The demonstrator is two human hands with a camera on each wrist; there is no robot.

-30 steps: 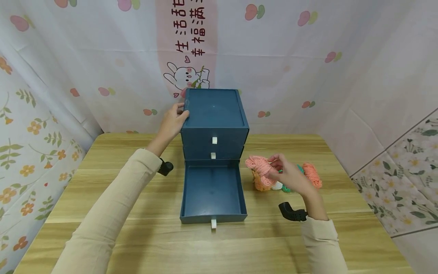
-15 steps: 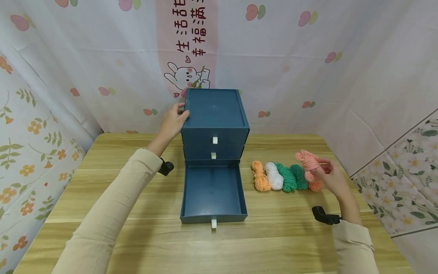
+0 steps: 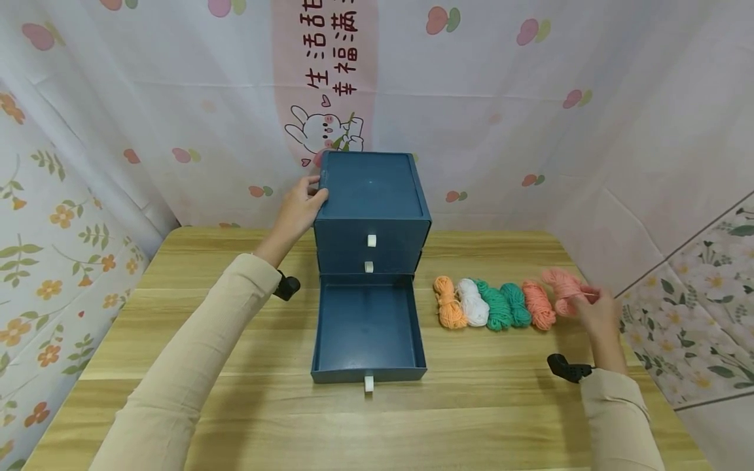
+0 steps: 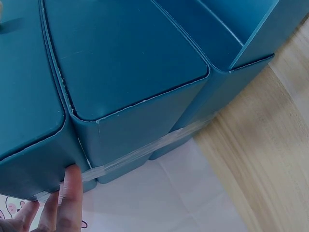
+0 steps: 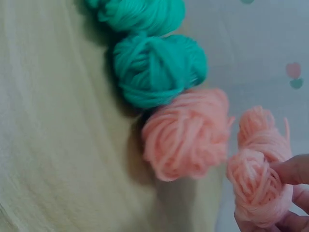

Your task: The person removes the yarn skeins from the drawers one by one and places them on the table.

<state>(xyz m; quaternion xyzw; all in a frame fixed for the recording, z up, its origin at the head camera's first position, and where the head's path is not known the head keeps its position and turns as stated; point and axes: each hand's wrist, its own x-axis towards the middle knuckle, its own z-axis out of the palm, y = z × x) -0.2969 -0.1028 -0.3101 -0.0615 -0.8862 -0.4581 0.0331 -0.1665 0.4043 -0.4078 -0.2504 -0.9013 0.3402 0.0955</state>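
My right hand (image 3: pixel 602 317) pinches a pink yarn skein (image 3: pixel 562 289) at the right end of a yarn row. In the right wrist view, the thumb and fingers hold this skein (image 5: pixel 260 179) just beside the salmon-pink skein (image 5: pixel 188 135). To its left lie two green skeins (image 3: pixel 516 304), a white skein (image 3: pixel 473 302) and an orange skein (image 3: pixel 449 303). My left hand (image 3: pixel 297 212) rests on the upper left edge of a blue drawer cabinet (image 3: pixel 371 186). In the left wrist view, its straight fingers (image 4: pixel 71 200) touch the cabinet's side.
The bottom drawer (image 3: pixel 370 327) is pulled out, with nothing in it. Above it, two drawers with white pull tabs (image 3: pixel 372 241) are closed. A wooden table (image 3: pixel 459 418) carries everything. Behind stands a printed curtain (image 3: pixel 471 131); a floral cloth (image 3: pixel 695 327) hangs at the right.
My right hand has carried the pink skein rightward from above the orange skein, over the row, to its right end. The left hand stays on the cabinet.
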